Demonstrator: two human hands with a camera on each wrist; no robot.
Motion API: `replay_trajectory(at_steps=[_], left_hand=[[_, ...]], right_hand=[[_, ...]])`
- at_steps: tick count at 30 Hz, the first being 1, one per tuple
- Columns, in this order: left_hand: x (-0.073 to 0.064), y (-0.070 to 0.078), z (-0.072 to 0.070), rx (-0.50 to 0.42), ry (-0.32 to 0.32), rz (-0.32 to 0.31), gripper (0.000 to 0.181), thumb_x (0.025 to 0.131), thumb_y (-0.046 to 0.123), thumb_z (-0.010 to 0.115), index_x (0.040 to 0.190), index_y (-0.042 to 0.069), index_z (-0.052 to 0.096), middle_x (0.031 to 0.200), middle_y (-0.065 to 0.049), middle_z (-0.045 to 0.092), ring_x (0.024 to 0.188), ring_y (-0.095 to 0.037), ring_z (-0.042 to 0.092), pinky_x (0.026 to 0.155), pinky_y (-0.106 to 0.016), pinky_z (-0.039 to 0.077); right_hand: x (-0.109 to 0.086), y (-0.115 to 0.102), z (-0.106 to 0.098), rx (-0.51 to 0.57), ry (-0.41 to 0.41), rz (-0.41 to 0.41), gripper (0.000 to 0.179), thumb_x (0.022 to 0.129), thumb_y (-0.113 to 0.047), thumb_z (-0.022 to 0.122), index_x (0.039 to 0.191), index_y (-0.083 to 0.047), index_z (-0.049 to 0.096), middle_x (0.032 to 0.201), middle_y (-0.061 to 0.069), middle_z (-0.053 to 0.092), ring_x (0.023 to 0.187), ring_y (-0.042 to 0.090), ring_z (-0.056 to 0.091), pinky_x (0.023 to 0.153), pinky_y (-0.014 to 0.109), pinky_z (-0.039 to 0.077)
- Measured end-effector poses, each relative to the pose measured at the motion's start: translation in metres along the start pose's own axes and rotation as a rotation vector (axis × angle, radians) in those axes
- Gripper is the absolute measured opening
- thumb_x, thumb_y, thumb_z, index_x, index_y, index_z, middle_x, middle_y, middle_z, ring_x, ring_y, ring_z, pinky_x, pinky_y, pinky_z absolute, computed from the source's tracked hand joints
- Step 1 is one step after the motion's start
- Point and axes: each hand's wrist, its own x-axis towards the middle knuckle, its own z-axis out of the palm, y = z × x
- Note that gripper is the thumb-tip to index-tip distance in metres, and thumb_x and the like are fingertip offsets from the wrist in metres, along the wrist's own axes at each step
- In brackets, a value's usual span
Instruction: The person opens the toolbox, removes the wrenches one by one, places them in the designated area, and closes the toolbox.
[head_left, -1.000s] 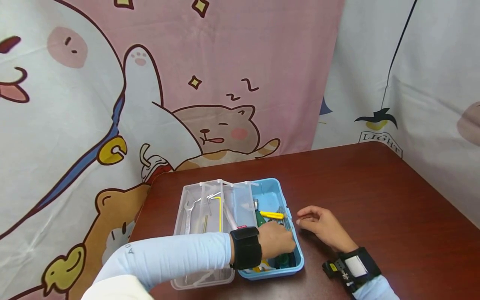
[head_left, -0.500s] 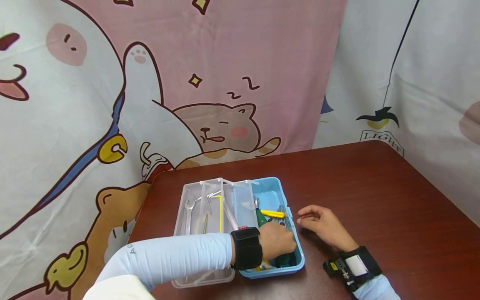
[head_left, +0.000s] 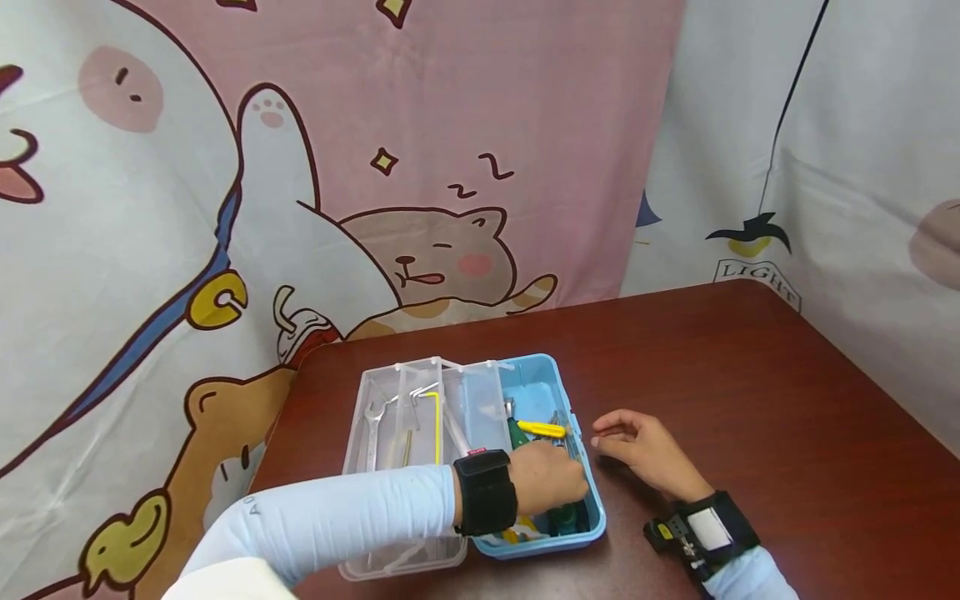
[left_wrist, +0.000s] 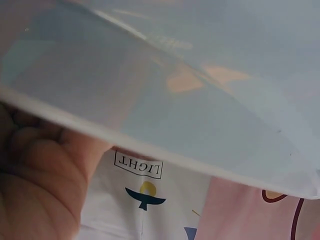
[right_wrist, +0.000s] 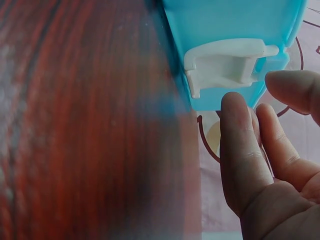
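Unmoved: R fingers just off box edge

Left arm: a pale blue fitted sleeve was worn, creased along its length, with a small dark lettered marking that was not fully legible. Off-white cloth overlay its upper end. A broad black cuff encircled the wrist. Right arm: a matching blue sleeve met a black strap bearing a white rectangular panel and a small black unit with a yellow-green patch. Left hand and right hand were bare.
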Motion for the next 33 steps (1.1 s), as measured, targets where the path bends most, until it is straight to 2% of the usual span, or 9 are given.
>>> replay_trajectory(at_steps=[4, 8, 12, 17, 20, 25, 27, 33], left_hand=[[-0.006, -0.006, -0.007, -0.009, 0.028, 0.003, 0.027, 0.079, 0.039, 0.074, 0.104, 0.030, 0.070, 0.088, 0.013, 0.065, 0.068, -0.004, 0.054, 0.064, -0.014, 0.047], [-0.014, -0.012, -0.013, -0.009, 0.086, -0.003, 0.027, 0.078, 0.038, 0.076, 0.103, 0.029, 0.071, 0.090, 0.012, 0.066, 0.070, -0.004, 0.057, 0.064, -0.014, 0.047], [-0.022, -0.015, -0.014, -0.011, 0.124, -0.006, 0.026, 0.078, 0.038, 0.076, 0.102, 0.027, 0.072, 0.089, 0.012, 0.066, 0.072, -0.004, 0.058, 0.065, -0.014, 0.047], [-0.025, -0.017, -0.010, -0.058, 0.114, -0.006, 0.030, 0.077, 0.038, 0.077, 0.104, 0.025, 0.072, 0.089, 0.011, 0.067, 0.073, -0.004, 0.058, 0.067, -0.014, 0.048], [-0.025, -0.019, -0.010, -0.090, 0.099, -0.020, 0.028, 0.076, 0.035, 0.079, 0.101, 0.024, 0.071, 0.086, 0.010, 0.065, 0.070, -0.005, 0.055, 0.065, -0.016, 0.048], [-0.026, -0.024, -0.014, -0.091, 0.103, -0.052, 0.022, 0.077, 0.033, 0.080, 0.094, 0.023, 0.070, 0.078, 0.011, 0.061, 0.065, -0.004, 0.051, 0.058, -0.018, 0.046], [-0.028, -0.027, -0.016, -0.097, 0.121, -0.069, 0.022, 0.076, 0.033, 0.080, 0.093, 0.023, 0.070, 0.077, 0.011, 0.060, 0.064, -0.004, 0.051, 0.057, -0.017, 0.045], [-0.036, -0.036, -0.020, -0.196, 0.217, -0.120, 0.029, 0.078, 0.034, 0.079, 0.101, 0.019, 0.069, 0.082, 0.010, 0.064, 0.067, -0.004, 0.055, 0.061, -0.015, 0.046]], right_hand=[[0.001, 0.001, 0.000, -0.001, -0.009, -0.001, 0.033, 0.083, -0.022, 0.074, 0.107, -0.002, 0.062, 0.099, 0.010, 0.066, 0.088, 0.021, 0.065, 0.074, 0.033, 0.054], [0.002, 0.002, 0.000, -0.002, -0.006, 0.003, 0.033, 0.083, -0.022, 0.074, 0.106, -0.002, 0.062, 0.098, 0.010, 0.066, 0.088, 0.021, 0.065, 0.074, 0.033, 0.055], [0.003, 0.003, 0.000, 0.001, -0.002, 0.007, 0.033, 0.082, -0.021, 0.075, 0.106, -0.001, 0.062, 0.098, 0.010, 0.066, 0.088, 0.021, 0.065, 0.074, 0.033, 0.055], [0.003, 0.003, 0.002, 0.000, 0.000, 0.017, 0.033, 0.082, -0.021, 0.075, 0.106, -0.002, 0.062, 0.097, 0.010, 0.066, 0.087, 0.021, 0.065, 0.073, 0.033, 0.054], [0.003, 0.004, 0.003, 0.017, -0.002, 0.015, 0.033, 0.083, -0.020, 0.074, 0.107, 0.000, 0.062, 0.096, 0.010, 0.066, 0.087, 0.021, 0.065, 0.073, 0.034, 0.054], [0.003, 0.004, 0.003, 0.044, 0.000, -0.004, 0.033, 0.083, -0.017, 0.074, 0.106, 0.002, 0.061, 0.095, 0.011, 0.066, 0.087, 0.023, 0.066, 0.073, 0.036, 0.055], [0.003, 0.004, 0.004, 0.042, 0.000, -0.006, 0.033, 0.083, -0.017, 0.074, 0.106, 0.002, 0.061, 0.096, 0.011, 0.066, 0.088, 0.022, 0.065, 0.073, 0.036, 0.055], [0.004, 0.003, 0.003, 0.032, -0.002, 0.010, 0.033, 0.084, -0.018, 0.073, 0.107, 0.002, 0.061, 0.097, 0.011, 0.066, 0.088, 0.022, 0.065, 0.074, 0.035, 0.055]])
